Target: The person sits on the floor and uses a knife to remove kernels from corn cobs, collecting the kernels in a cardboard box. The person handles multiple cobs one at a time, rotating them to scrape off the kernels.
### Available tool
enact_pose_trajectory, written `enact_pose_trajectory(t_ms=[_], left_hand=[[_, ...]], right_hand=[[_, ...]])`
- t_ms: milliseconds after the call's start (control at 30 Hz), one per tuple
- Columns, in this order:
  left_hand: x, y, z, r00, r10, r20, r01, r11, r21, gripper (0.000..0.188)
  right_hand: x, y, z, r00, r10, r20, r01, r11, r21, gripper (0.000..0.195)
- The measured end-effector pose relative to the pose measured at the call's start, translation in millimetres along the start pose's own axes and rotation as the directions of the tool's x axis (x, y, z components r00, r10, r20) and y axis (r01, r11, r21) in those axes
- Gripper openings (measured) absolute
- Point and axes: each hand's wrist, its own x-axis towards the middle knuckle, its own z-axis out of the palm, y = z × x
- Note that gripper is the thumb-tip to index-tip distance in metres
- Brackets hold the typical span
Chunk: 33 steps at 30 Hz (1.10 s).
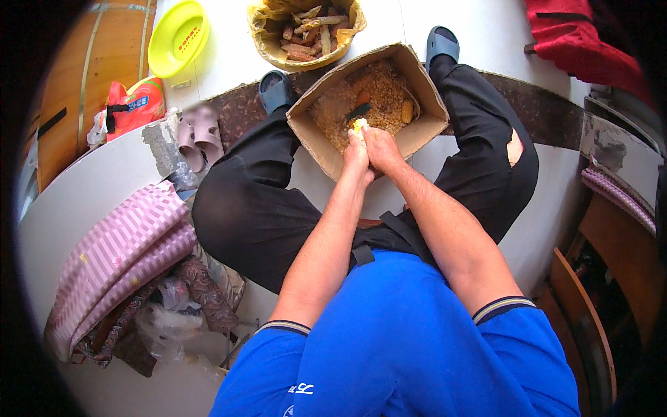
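Both hands meet over the near part of a cardboard box that stands between my lower legs. My left hand and my right hand are closed together around a pale yellow corn cob, whose tip shows beyond the fingers; the rest is hidden. Loose corn kernels cover the bottom of the box. A whole yellow ear of corn lies at its right side. On the kernels, just beyond my hands, is a dark object, too small to name surely, with a reddish-orange piece near it.
Beyond the box stands a lined bucket full of bare corn cobs. A yellow-green plastic basin is at the upper left, with a red bag below it. Mauve clogs and striped pink fabric lie to the left.
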Motion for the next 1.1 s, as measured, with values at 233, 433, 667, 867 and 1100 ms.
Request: enact_pose_trajectory(t_ms=[233,433,667,867,1100], left_hand=[[20.0,-2.4,-12.5,0.998,0.054,-0.015,-0.053,0.997,0.049,0.063],[-11.4,4.9,9.1,1.0,0.006,-0.002,-0.006,1.0,-0.014,0.063],[5.5,0.3,2.5,0.998,-0.019,0.052,0.021,0.999,-0.037,0.06],[42.8,-2.9,-55.8,0.874,-0.056,0.483,0.195,0.951,-0.241,0.062],[0.6,-0.6,-3.8,0.99,0.0,0.14,0.019,0.991,-0.131,0.062]], right_hand=[[6.5,3.6,5.1,0.921,0.365,0.134,-0.386,0.818,0.426,0.05],[4.9,-5.5,4.9,0.953,0.301,0.031,-0.291,0.887,0.358,0.051],[13.0,6.3,9.5,0.924,0.381,0.015,-0.346,0.82,0.456,0.05],[-0.9,-43.4,-8.9,0.805,0.503,0.316,-0.589,0.61,0.529,0.048],[0.1,-17.6,-1.0,0.938,0.266,0.223,-0.331,0.876,0.349,0.047]])
